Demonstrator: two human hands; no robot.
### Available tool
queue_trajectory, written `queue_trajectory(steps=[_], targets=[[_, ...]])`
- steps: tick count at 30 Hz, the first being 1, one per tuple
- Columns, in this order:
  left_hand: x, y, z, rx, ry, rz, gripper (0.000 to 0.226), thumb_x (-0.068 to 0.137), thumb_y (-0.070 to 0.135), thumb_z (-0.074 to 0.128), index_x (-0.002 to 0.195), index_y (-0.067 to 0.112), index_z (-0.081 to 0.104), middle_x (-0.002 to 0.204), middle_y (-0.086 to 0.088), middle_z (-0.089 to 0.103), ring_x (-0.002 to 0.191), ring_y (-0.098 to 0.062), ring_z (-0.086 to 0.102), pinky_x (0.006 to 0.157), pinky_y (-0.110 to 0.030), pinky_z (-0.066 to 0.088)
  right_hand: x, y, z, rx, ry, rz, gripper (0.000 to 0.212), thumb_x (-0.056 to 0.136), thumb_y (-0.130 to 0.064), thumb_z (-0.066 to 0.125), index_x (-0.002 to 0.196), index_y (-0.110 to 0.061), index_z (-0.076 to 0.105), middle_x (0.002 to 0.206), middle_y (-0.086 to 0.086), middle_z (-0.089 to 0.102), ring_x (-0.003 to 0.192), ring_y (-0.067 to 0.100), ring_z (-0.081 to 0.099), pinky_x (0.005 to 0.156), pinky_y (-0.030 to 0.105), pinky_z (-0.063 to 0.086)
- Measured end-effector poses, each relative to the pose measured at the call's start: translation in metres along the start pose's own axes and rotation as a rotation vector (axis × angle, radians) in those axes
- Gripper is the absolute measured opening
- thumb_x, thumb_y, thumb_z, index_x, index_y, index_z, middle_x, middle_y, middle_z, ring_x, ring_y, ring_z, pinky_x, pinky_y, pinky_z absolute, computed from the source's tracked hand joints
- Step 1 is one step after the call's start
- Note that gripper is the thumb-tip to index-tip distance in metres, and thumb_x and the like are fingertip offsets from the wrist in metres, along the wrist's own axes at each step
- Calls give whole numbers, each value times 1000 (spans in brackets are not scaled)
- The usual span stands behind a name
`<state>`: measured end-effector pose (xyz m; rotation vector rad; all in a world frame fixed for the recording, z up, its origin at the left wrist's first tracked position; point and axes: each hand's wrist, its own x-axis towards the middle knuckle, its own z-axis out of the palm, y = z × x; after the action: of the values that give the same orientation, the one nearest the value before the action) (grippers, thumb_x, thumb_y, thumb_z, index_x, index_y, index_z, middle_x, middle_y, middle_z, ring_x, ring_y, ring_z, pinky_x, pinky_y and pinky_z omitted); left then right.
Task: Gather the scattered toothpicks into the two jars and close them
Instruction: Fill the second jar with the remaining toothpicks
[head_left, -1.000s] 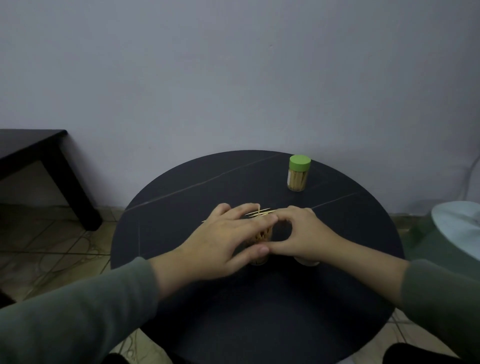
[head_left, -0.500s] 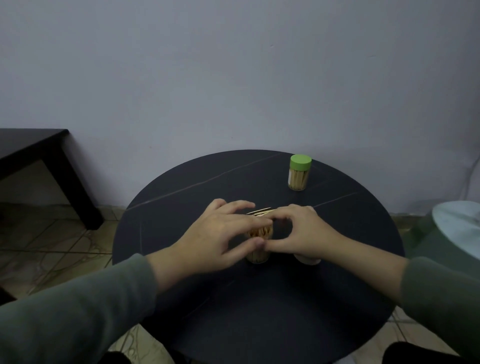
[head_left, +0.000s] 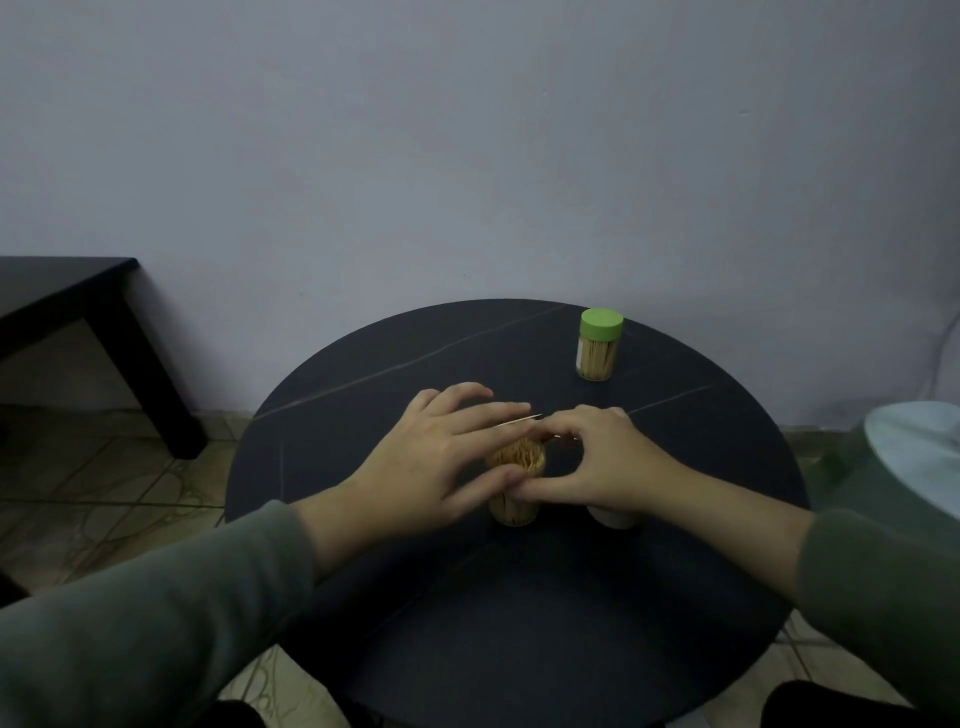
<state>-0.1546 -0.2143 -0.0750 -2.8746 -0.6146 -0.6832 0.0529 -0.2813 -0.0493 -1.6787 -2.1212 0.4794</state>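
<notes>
An open jar (head_left: 517, 480) full of toothpicks stands at the middle of the round black table (head_left: 519, 597). My left hand (head_left: 441, 457) curves around its left side, thumb against the jar wall, fingers spread over the top. My right hand (head_left: 602, 462) meets it from the right, its thumb touching the jar and its fingertips pinching a few toothpicks (head_left: 524, 421) just above the mouth. A whitish lid (head_left: 613, 517) lies under my right wrist, mostly hidden. A second jar (head_left: 598, 345) with a green cap stands shut at the far right.
A dark side table (head_left: 78, 306) stands at the left by the wall. A pale round object (head_left: 919, 457) sits off the table's right edge. Tiled floor shows below at the left.
The bundle of toothpicks above the jar has thinned to a few. My left fingers have lifted and spread a little; both hands stay at the jar.
</notes>
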Motion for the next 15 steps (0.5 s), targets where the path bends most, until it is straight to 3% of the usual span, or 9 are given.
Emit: queue_trajectory(steps=[4,7,9,12,15], targets=[[-2,-6,-1,-52,-121,-18,53,97,60,28,141,37,44,150,13,39,138,-16,30,104,-40,32,5,7,0,-168,-40,-49,62,71,-72,62,123,-40,54,100,-28,48,91,-6,37,94,29,28],[-2,-11,-2,-197,-10,-189,52,98,56,27,141,34,46,142,16,47,132,-9,35,104,-38,32,10,19,-4,-316,-101,-149,79,66,-80,41,135,-43,44,115,-22,52,97,2,39,87,32,28],[1,-17,-3,-149,23,-360,49,97,52,33,141,32,45,134,13,54,125,-9,39,103,-39,35,13,23,-7,-261,-72,-109,70,70,-64,44,136,-42,43,115,-20,53,100,3,40,90,34,29],[2,-26,0,46,-137,-587,55,92,56,46,141,31,44,130,7,52,122,-14,40,102,-37,37,22,29,-4,-280,74,-14,47,86,-33,55,132,-42,48,112,-18,56,106,6,46,99,37,31],[3,-32,2,107,-350,-737,68,86,65,51,142,28,43,133,2,49,125,-19,41,102,-40,37,33,33,1,-455,113,77,37,93,-36,56,129,-39,52,122,-14,57,114,12,48,99,39,31]])
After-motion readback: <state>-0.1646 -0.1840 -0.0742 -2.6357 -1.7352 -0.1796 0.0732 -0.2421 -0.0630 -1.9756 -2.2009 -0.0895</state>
